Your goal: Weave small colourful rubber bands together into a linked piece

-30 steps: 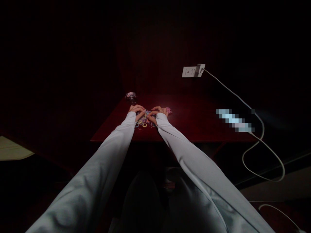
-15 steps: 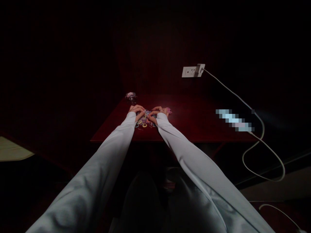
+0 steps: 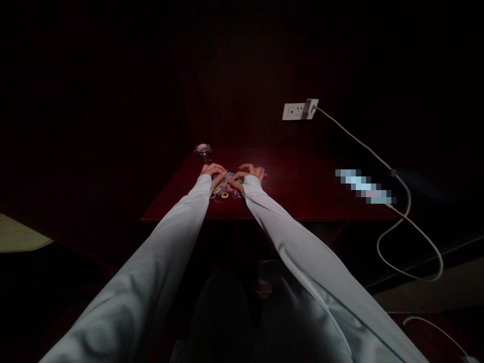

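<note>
A small pile of colourful hair ties (image 3: 226, 195), with several rings in yellow, purple and other colours, lies on the dark red table (image 3: 302, 196). At the pile's left side, my left hand (image 3: 213, 171) is closed, thumb and fingertips brought together; anything between them is too small to make out. My right hand (image 3: 249, 174) is over the right side of the pile, its thumb and forefinger apart with nothing seen between them. Right beside its outer edge is a pink bunch of ties (image 3: 263, 172); whether it touches the hand I cannot tell.
A clear jar (image 3: 203, 151) with something pinkish at its top stands at the table's back left. On the wall is a socket (image 3: 297, 111) with a charger plugged in. Its white cable (image 3: 363, 143) runs to a blurred-out object (image 3: 365, 186) at the right.
My right thumb and forefinger have spread slightly apart over the pile. The left hand has stayed nearly still.
</note>
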`<state>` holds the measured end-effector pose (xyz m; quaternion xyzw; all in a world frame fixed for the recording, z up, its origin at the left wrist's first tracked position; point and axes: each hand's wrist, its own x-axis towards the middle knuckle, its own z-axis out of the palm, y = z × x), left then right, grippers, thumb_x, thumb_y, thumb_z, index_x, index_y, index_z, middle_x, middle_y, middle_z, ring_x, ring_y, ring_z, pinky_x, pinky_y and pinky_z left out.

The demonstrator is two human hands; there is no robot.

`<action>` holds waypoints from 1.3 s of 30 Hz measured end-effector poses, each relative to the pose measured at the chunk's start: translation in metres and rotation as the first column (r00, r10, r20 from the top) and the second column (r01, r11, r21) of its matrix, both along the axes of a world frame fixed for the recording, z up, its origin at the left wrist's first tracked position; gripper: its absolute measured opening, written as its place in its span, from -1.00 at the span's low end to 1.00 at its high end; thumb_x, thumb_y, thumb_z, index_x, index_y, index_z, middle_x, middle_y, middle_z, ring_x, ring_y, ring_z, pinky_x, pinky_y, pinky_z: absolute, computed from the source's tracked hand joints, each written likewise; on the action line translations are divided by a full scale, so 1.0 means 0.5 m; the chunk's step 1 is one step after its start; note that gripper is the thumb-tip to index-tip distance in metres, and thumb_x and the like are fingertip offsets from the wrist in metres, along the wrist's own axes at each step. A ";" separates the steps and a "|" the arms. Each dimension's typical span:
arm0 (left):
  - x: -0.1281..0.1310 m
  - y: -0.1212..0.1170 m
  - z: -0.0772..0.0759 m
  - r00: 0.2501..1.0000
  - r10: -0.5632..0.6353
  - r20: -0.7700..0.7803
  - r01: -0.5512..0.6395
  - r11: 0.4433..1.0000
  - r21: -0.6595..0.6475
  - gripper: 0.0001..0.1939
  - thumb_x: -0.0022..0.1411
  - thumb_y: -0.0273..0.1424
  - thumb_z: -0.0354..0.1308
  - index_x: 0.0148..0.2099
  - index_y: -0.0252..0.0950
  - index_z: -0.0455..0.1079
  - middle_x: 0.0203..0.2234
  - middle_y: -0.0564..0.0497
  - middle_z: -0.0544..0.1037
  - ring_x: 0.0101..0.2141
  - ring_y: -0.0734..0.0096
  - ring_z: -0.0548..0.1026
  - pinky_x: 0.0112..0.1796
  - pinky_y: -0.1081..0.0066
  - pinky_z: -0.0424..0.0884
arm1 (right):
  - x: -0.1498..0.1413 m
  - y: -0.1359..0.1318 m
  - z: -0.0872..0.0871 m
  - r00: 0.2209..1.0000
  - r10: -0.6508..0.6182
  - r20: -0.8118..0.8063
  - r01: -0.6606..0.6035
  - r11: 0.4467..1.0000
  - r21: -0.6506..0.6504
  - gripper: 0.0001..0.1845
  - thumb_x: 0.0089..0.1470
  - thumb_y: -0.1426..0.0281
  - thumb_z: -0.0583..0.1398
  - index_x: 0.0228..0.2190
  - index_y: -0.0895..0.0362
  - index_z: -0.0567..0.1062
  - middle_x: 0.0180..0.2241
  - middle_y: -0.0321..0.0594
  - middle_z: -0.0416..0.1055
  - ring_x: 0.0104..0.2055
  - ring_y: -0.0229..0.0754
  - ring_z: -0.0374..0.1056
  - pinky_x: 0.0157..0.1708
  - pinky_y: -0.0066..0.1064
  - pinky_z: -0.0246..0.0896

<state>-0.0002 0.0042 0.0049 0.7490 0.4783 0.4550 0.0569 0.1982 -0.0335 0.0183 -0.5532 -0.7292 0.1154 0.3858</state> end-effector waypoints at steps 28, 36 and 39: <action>0.021 -0.027 0.017 0.974 0.218 0.068 -0.221 0.974 0.040 -0.75 0.42 -0.54 0.20 -0.36 -0.21 0.44 -0.11 -0.02 0.67 0.01 0.12 0.51 0.10 0.12 0.29 | 0.000 -0.005 -0.001 0.998 0.046 0.030 -0.046 0.999 -0.003 -0.84 0.16 0.15 0.43 -0.30 -0.04 0.73 0.22 -0.21 0.36 0.19 0.12 0.13 0.18 -0.03 -0.01; 0.015 -0.029 0.031 0.913 0.346 0.217 -0.355 0.935 0.001 -0.72 0.44 -0.51 0.20 -0.37 -0.22 0.35 -0.06 -0.08 0.63 0.06 0.04 0.50 0.20 0.02 0.29 | -0.003 -0.014 0.008 0.998 0.056 0.039 -0.055 0.998 -0.022 -0.90 0.19 0.24 0.39 -0.30 -0.04 0.74 0.25 -0.21 0.36 0.20 0.11 0.14 0.18 -0.04 0.04; 0.010 -0.022 0.025 0.878 0.382 0.288 -0.405 0.914 0.023 -0.75 0.44 -0.49 0.16 -0.35 -0.20 0.34 -0.04 -0.09 0.61 0.08 0.02 0.50 0.21 -0.03 0.32 | -0.004 -0.010 0.004 0.997 0.070 0.033 -0.070 0.997 -0.011 -0.91 0.17 0.24 0.40 -0.31 -0.04 0.73 0.26 -0.21 0.36 0.20 0.12 0.13 0.18 -0.03 0.03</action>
